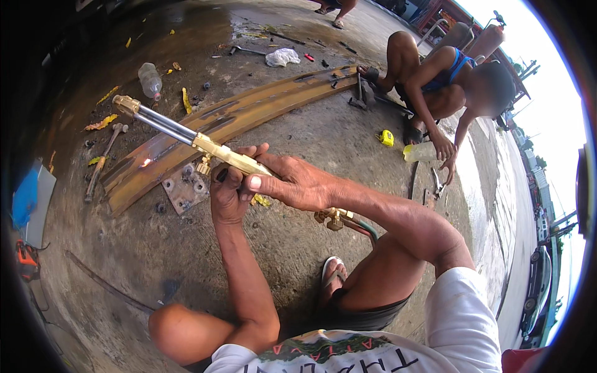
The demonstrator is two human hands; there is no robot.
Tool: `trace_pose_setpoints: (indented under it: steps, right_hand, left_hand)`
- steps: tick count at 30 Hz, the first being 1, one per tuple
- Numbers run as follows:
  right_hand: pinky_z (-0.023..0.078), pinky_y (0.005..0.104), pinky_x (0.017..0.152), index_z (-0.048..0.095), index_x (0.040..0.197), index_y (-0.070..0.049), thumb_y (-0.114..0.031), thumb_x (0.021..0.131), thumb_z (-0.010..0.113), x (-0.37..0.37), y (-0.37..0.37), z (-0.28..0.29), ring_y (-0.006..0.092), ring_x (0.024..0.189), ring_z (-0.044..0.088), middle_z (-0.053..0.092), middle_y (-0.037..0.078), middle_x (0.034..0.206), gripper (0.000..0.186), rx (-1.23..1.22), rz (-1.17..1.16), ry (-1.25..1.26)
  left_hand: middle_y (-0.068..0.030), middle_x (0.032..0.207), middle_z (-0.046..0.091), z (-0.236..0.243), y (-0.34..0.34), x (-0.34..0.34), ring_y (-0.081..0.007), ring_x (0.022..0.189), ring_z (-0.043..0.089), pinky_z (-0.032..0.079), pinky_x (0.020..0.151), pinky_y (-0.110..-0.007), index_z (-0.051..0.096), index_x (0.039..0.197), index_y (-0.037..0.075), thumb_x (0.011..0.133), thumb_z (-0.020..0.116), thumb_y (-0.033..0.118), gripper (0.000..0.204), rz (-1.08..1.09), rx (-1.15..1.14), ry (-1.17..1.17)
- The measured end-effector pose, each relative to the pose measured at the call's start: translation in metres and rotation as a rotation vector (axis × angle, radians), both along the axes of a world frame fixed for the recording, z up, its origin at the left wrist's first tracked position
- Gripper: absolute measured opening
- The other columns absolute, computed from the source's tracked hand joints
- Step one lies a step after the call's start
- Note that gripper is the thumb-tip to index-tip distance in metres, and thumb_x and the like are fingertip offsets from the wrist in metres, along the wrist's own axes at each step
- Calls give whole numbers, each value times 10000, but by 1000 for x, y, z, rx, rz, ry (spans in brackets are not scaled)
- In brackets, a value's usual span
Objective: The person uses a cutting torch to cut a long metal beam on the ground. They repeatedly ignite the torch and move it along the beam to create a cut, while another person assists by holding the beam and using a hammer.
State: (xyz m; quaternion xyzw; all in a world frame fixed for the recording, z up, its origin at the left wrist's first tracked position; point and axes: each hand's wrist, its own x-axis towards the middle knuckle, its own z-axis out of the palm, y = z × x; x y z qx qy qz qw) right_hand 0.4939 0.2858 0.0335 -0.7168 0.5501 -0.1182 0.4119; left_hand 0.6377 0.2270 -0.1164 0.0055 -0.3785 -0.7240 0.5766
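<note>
My right hand [301, 183] is closed around the brass handle of a cutting torch [214, 149], thumb along its near side. The torch slants up to the left, its brass head at the far end of twin silver tubes. Beneath the handle, my left hand [227, 198] is curled against the torch beside a small brass valve; a dark round piece shows between its fingers. More brass valves and the hoses [364, 227] appear below my right forearm. Behind the torch lies a long rusty steel beam [249, 109], with a small bright orange spot near its left end.
A drilled steel plate [186, 188] lies beside the beam. Left of it are a hammer [106, 155] and a plastic bottle [149, 81]. At right, a crouching person [429, 81] handles a clear container [421, 152] near a yellow tape measure [386, 137]. Gas cylinders [485, 42] stand behind.
</note>
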Motion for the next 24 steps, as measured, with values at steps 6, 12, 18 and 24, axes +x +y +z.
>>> trace_pose_setpoints:
  steps: [6, 12, 18, 24]
  right_hand:
    - [520, 516, 939, 497, 1369, 83, -910, 838, 333, -33, -3, -33, 400, 1117, 644, 664, 294, 1066, 1138, 70, -130, -69]
    - [528, 503, 968, 515, 1341, 89, -884, 852, 378, -55, 2, -35, 412, 1128, 642, 665, 303, 1064, 1097, 95, -146, -119]
    - [528, 452, 532, 537, 1204, 95, -765, 878, 554, -65, 8, -51, 332, 593, 678, 595, 143, 594, 920, -27, -44, -268]
    - [527, 481, 542, 539, 1160, 59, -784, 845, 569, -81, 17, -40, 381, 588, 673, 580, 168, 568, 901, 28, -82, -358]
  left_hand:
    - [-236, 1281, 653, -4, 1, -32, 0, 492, 408, 354, 450, -163, 619, 1286, -15, 973, 654, 403, 524, -15, 81, -99]
    - [-214, 1320, 636, -5, 13, -48, -17, 549, 439, 369, 471, -173, 608, 1310, 0, 977, 647, 406, 526, 4, 117, -175]
    - [-155, 1450, 533, -5, 44, -36, -267, 1356, 496, 394, 1159, -446, 466, 1431, 52, 990, 598, 379, 564, 44, 221, -304]
    - [-164, 1476, 511, 9, 57, -26, -266, 1355, 500, 412, 1147, -441, 529, 1398, 87, 975, 638, 288, 482, -100, 377, -246]
